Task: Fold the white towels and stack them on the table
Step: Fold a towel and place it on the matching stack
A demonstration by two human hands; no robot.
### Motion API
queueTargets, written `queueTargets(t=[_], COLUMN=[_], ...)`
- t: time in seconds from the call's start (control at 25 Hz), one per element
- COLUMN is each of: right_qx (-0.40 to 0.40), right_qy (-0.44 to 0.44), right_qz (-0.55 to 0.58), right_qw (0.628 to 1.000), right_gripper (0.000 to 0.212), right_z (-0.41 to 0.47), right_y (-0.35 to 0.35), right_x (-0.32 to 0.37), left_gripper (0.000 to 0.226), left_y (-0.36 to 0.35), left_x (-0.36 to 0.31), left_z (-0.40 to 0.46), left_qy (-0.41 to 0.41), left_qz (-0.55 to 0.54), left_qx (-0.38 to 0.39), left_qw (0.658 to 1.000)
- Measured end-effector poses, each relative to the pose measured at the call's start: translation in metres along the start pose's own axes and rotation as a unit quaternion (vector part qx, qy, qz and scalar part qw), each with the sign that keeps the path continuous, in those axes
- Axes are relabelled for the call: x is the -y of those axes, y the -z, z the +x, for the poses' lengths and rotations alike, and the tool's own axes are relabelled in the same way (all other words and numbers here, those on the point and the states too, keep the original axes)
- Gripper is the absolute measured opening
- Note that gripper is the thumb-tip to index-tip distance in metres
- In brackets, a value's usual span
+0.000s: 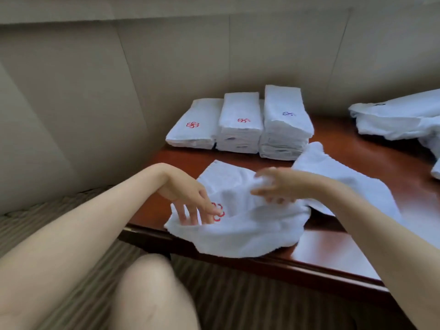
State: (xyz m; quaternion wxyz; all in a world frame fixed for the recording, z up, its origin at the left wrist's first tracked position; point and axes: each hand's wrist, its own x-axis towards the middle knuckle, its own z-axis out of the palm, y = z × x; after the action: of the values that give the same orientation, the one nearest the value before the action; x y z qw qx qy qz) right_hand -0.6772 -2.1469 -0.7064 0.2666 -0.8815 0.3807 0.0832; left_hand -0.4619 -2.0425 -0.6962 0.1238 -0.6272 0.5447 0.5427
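Note:
A white towel (247, 225) with a red flower emblem lies rumpled at the near edge of the reddish wooden table (357, 148). My left hand (190, 201) hangs over its left part, fingers straight and spread, tips touching the cloth beside the emblem. My right hand (276, 184) pinches a bunched fold of the same towel and holds it raised. Three stacks of folded white towels (240, 125) stand side by side at the back of the table, the right one tallest.
A second white towel (345, 177) lies spread under my right forearm. A heap of unfolded white towels (400, 120) sits at the far right. A padded beige wall runs behind. My knee (152, 291) and striped carpet are below the table edge.

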Motion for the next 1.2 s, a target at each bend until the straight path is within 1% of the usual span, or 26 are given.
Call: queueTargets(t=[0.04, 0.08, 0.12, 0.2, 0.24, 0.28, 0.32, 0.4, 0.44, 0.48, 0.52, 0.56, 0.6, 0.64, 0.68, 0.72, 0.76, 0.8, 0.84, 0.88, 0.92, 0.96, 1.0, 1.08, 1.16, 1.2], right_qx=[-0.095, -0.159, -0.179, -0.141, -0.115, -0.089, -0.064, -0.042, -0.049, -0.083, -0.132, -0.192, -0.234, -0.236, -0.203, -0.162, -0.142, -0.155, -0.194, -0.249, -0.295, -0.32, -0.322, -0.257, -0.172, -0.152], right_qy=[0.01, 0.021, 0.025, -0.026, -0.066, -0.11, -0.149, -0.19, -0.188, -0.17, -0.139, -0.097, -0.04, 0.019, 0.071, 0.105, 0.118, 0.12, 0.124, 0.137, 0.143, 0.132, 0.101, -0.001, -0.071, -0.084], right_qz=[-0.024, -0.063, -0.099, -0.146, -0.147, -0.141, -0.137, -0.132, -0.132, -0.126, -0.108, -0.08, -0.056, -0.044, -0.048, -0.062, -0.068, -0.056, -0.033, -0.011, -0.009, -0.026, -0.049, -0.073, -0.049, -0.053], right_qw=[0.995, 0.985, 0.978, 0.979, 0.98, 0.98, 0.977, 0.972, 0.972, 0.974, 0.975, 0.973, 0.97, 0.971, 0.975, 0.979, 0.98, 0.979, 0.973, 0.959, 0.945, 0.938, 0.94, 0.964, 0.981, 0.983], right_gripper=[0.056, 0.058, 0.061, 0.065, 0.063, 0.056, 0.046, 0.033, 0.029, 0.02, 0.008, 0.011, 0.023, 0.034, 0.044, 0.052, 0.057, 0.057, 0.054, 0.051, 0.049, 0.051, 0.055, 0.067, 0.077, 0.08], right_z=[0.01, 0.018, 0.027, 0.044, 0.053, 0.059, 0.064, 0.07, 0.074, 0.079, 0.085, 0.093, 0.101, 0.106, 0.111, 0.114, 0.115, 0.113, 0.109, 0.101, 0.091, 0.081, 0.069, 0.045, 0.021, 0.01], right_y=[-0.001, -0.004, -0.008, -0.02, -0.025, -0.028, -0.029, -0.027, -0.026, -0.026, -0.026, -0.027, -0.028, -0.028, -0.03, -0.035, -0.04, -0.043, -0.043, -0.041, -0.037, -0.032, -0.028, -0.023, -0.025, -0.027], right_x=[0.006, 0.014, 0.02, 0.028, 0.029, 0.028, 0.026, 0.026, 0.027, 0.031, 0.035, 0.039, 0.043, 0.047, 0.051, 0.052, 0.051, 0.049, 0.044, 0.037, 0.029, 0.017, 0.003, -0.028, -0.058, -0.074], left_gripper=[0.045, 0.043, 0.042, 0.041, 0.043, 0.044, 0.043, 0.031, 0.022, 0.016, 0.014, 0.015, 0.016, 0.017, 0.02, 0.026, 0.032, 0.036, 0.037, 0.038, 0.038, 0.038, 0.039, 0.044, 0.045, 0.042], left_y=[0.002, 0.005, 0.009, 0.013, 0.011, 0.007, 0.001, -0.008, -0.009, -0.008, -0.004, 0.003, 0.01, 0.016, 0.02, 0.022, 0.022, 0.021, 0.019, 0.019, 0.019, 0.02, 0.02, 0.011, -0.004, -0.009], left_x=[0.006, 0.011, 0.017, 0.03, 0.033, 0.036, 0.039, 0.043, 0.047, 0.052, 0.058, 0.065, 0.072, 0.081, 0.09, 0.097, 0.101, 0.101, 0.095, 0.084, 0.068, 0.048, 0.025, -0.023, -0.062, -0.076], left_z=[0.001, 0.002, 0.006, 0.015, 0.02, 0.028, 0.037, 0.051, 0.054, 0.055, 0.053, 0.048, 0.042, 0.035, 0.027, 0.021, 0.017, 0.017, 0.02, 0.023, 0.028, 0.033, 0.04, 0.059, 0.083, 0.096], left_qy=[-0.001, 0.001, 0.016, 0.086, 0.117, 0.122, 0.107, 0.049, 0.019, -0.006, -0.019, -0.015, 0.003, 0.033, 0.074, 0.13, 0.19, 0.233, 0.242, 0.215, 0.161, 0.089, 0.016, -0.088, -0.13, -0.133], left_qz=[-0.033, -0.056, -0.057, 0.037, 0.082, 0.096, 0.091, 0.061, 0.04, 0.022, 0.01, 0.005, 0.011, 0.031, 0.061, 0.104, 0.155, 0.199, 0.23, 0.247, 0.249, 0.236, 0.225, 0.256, 0.309, 0.32], left_qx=[-0.021, -0.07, -0.147, -0.316, -0.36, -0.371, -0.366, -0.373, -0.395, -0.429, -0.48, -0.538, -0.589, -0.623, -0.631, -0.608, -0.565, -0.532, -0.522, -0.529, -0.537, -0.538, -0.525, -0.485, -0.442, -0.425], left_qw=[0.999, 0.996, 0.987, 0.944, 0.922, 0.915, 0.92, 0.925, 0.918, 0.903, 0.877, 0.843, 0.808, 0.781, 0.77, 0.777, 0.788, 0.789, 0.785, 0.783, 0.79, 0.804, 0.82, 0.832, 0.832, 0.836])
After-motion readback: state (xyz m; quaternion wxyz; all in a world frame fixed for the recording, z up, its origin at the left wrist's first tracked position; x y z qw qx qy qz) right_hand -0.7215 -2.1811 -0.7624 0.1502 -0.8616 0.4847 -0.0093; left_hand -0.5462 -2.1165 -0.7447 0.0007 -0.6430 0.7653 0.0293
